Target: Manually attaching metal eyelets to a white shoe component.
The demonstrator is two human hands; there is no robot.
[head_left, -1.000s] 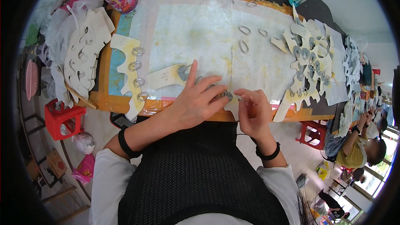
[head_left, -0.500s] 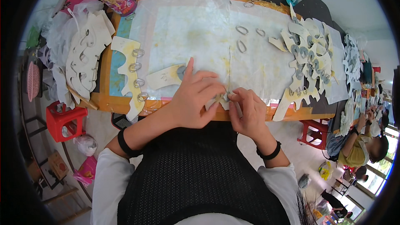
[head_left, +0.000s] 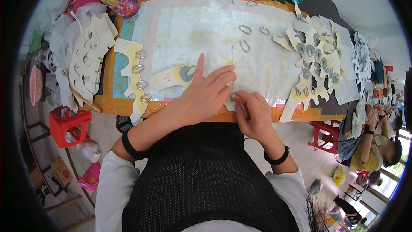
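Shifted little since before: left hand still pressed flat, fingers spread, on cream cut-out piece at board's near edge. Right hand pinched closed; contents unclear. Risked piece slipping under uneven pressure.

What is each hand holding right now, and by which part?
The left hand lies flat, pressing a cream cut-out piece at its right end. The right hand pinches something small at the board's near edge; what it is cannot be told.
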